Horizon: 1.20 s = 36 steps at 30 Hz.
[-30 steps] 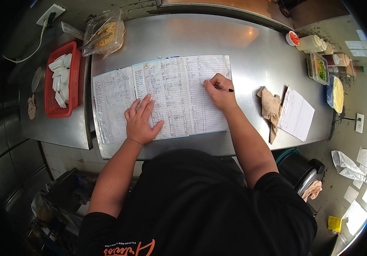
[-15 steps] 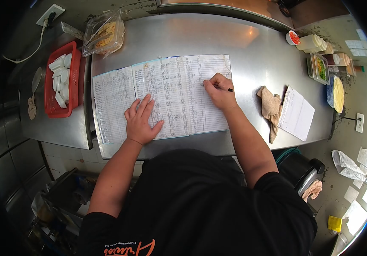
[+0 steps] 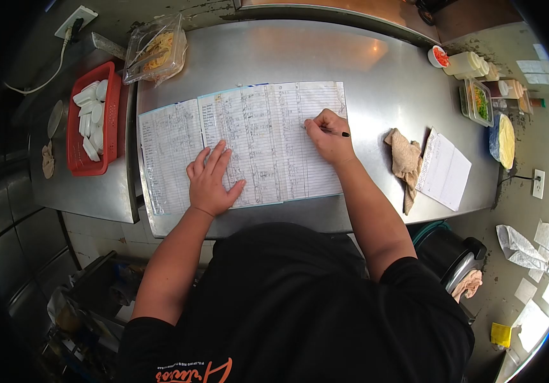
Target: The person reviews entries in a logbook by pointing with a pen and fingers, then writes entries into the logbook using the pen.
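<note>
A wide logbook (image 3: 258, 147) lies spread on the steel table, its lined pages filled with handwritten columns. Fingers apart, my left hand (image 3: 212, 179) rests flat on the lower middle of the pages. My right hand (image 3: 330, 136) is closed round a pen (image 3: 337, 133), whose black end sticks out to the right. The hand sits on the right-hand page, where the lower lines are partly blank. The pen's tip is hidden by my fingers.
Right of the logbook are a crumpled brown cloth (image 3: 404, 159) and a white paper pad (image 3: 445, 169). A red basket (image 3: 113, 121) of white containers stands left. A plastic food box (image 3: 177, 54) is at the back left; bottles (image 3: 466, 64) and a vegetable tub (image 3: 478, 102) line the back right.
</note>
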Tool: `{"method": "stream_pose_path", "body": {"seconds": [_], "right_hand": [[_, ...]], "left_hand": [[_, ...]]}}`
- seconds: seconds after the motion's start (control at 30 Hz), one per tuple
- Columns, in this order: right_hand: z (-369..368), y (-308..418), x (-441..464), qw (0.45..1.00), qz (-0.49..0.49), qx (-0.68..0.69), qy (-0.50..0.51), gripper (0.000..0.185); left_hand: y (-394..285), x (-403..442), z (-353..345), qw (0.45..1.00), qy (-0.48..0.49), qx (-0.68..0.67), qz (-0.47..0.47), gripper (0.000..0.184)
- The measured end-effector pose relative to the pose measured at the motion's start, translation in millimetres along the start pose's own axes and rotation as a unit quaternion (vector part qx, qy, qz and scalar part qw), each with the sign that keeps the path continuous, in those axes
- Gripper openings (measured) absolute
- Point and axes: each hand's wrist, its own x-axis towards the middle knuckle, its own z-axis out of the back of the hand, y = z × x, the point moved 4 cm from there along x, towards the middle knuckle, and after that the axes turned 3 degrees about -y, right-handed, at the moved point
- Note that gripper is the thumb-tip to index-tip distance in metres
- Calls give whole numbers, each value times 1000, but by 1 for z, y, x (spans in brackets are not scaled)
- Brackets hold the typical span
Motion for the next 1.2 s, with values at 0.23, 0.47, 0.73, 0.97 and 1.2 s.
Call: {"method": "stream_pose_path", "body": {"seconds": [0.23, 0.47, 0.73, 0.97, 1.2], "right_hand": [[0, 1, 0, 1000, -2, -5, 2, 27], [1, 2, 0, 1000, 0, -2, -2, 27], [1, 2, 0, 1000, -1, 9, 1, 27], [1, 1, 0, 1000, -6, 1, 5, 28], [2, 4, 0, 1000, 3, -1, 1, 27]], "left_hand": [[0, 0, 0, 1000, 2, 1, 1, 76], [0, 0, 0, 1000, 1, -1, 1, 76], [0, 0, 0, 1000, 5, 4, 2, 76], [0, 0, 1, 1000, 5, 3, 3, 76], [0, 0, 0, 1000, 7, 2, 4, 76]]}}
